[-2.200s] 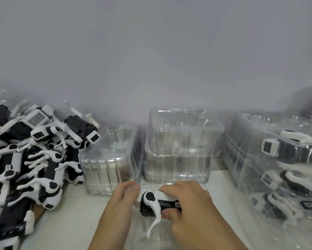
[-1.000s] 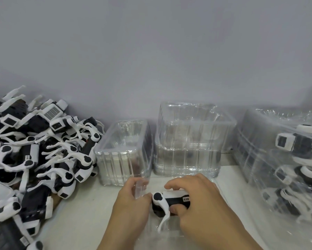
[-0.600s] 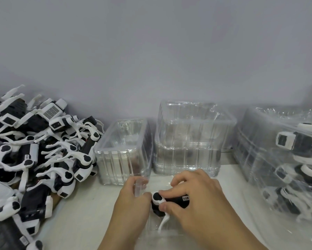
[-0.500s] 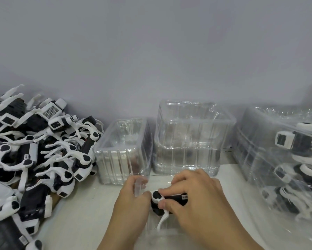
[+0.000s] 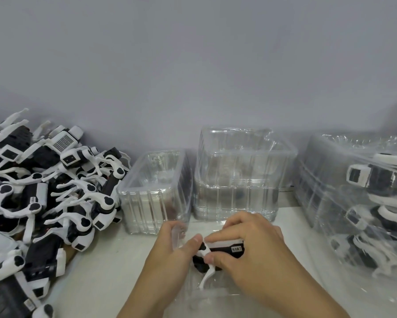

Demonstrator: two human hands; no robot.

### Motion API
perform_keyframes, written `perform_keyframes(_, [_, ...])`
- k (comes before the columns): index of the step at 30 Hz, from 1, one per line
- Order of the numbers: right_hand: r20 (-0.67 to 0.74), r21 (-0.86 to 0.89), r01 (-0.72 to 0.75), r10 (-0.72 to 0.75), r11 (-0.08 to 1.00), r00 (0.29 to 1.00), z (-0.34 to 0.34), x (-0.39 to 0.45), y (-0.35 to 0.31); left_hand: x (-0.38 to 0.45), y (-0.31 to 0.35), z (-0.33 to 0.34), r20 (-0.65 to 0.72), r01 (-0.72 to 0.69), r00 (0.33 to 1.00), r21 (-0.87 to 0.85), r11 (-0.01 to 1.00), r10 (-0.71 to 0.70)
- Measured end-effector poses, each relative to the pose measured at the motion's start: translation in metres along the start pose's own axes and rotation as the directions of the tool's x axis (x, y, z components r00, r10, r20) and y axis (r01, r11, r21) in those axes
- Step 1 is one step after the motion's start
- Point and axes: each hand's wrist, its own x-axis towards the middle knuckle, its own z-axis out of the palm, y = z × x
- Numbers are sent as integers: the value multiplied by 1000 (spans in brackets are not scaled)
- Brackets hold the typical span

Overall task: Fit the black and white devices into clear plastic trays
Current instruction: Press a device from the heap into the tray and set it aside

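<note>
Low at center frame, 2 hands work 1 device (image 5: 218,254) into a clear tray (image 5: 216,294). Left hand (image 5: 170,255) curls round the tray's near-left wall, thumb against the device; right hand (image 5: 248,249) pinches the device's white end, fingers arched over it. Loose devices pile (image 5: 43,203) at left; empty trays (image 5: 156,191) stand behind, packed ones (image 5: 365,203) at right. Likely risks: the white arm snagging the rim, or the thin tray buckling under pressure.
</note>
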Motion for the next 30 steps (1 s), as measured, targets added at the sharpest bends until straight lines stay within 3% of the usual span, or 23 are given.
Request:
perform_keyframes(3, [-22, 17, -56, 56, 998, 998, -17, -2, 5, 0, 0, 0, -16, -1, 1000, 6, 1000, 1])
perform_keyframes(10, [43, -134, -218, 225, 967, 973, -50, -9, 21, -1, 0, 1, -29, -2, 1000, 6, 1000, 2])
perform_keyframes(30, [-103, -221, -290, 274, 931, 956, -31, -4, 18, 1, -4, 0, -19, -41, 999, 48, 998, 42])
